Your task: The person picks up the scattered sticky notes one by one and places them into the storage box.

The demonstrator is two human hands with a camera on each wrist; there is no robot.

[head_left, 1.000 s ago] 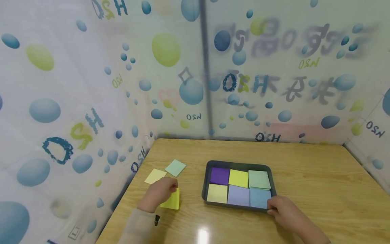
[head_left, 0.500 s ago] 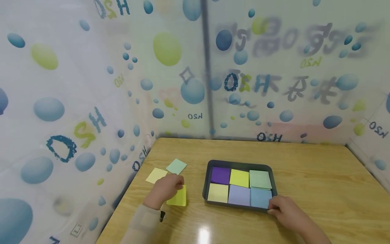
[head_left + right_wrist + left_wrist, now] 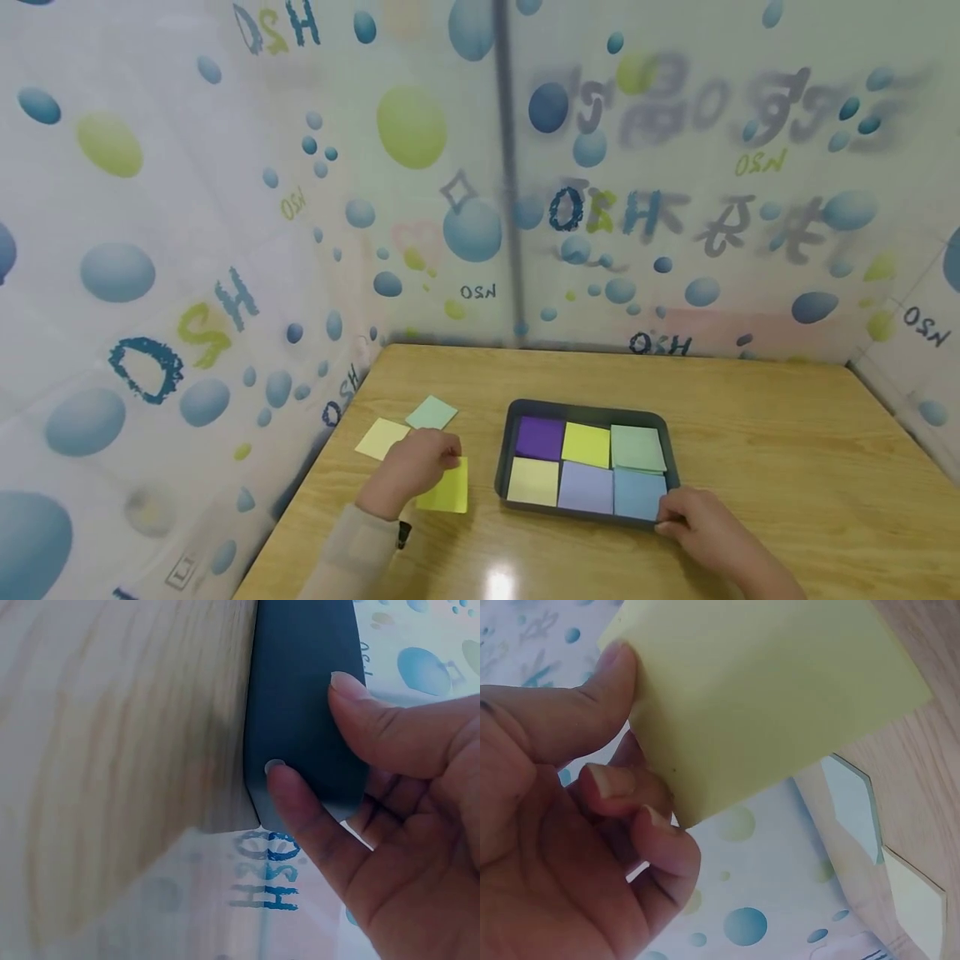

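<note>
My left hand [image 3: 412, 468] pinches a bright yellow sticky note pad [image 3: 452, 493] between thumb and fingers, left of a dark grey tray [image 3: 502, 467]. In the left wrist view the pad [image 3: 772, 697] is tilted up off the table, thumb along its edge. Gripping the tray's near right corner is my right hand [image 3: 705, 527]; its thumb and a finger lie on the dark wall [image 3: 307, 690] in the right wrist view. Two rows fill the tray: purple [image 3: 540, 438], yellow [image 3: 587, 445] and light green [image 3: 637, 448] behind; cream [image 3: 533, 482], lavender [image 3: 587, 487] and blue [image 3: 637, 495] in front.
On the wooden table [image 3: 780, 433], a cream sticky note pad [image 3: 381, 437] and a pale green one [image 3: 432, 412] lie beyond my left hand. A curtain [image 3: 472, 308] with printed bubbles hangs behind the table and along its left side.
My left hand has shifted to the right with the yellow sticky note pad, closer to the tray. The right hand stays at the tray's corner.
</note>
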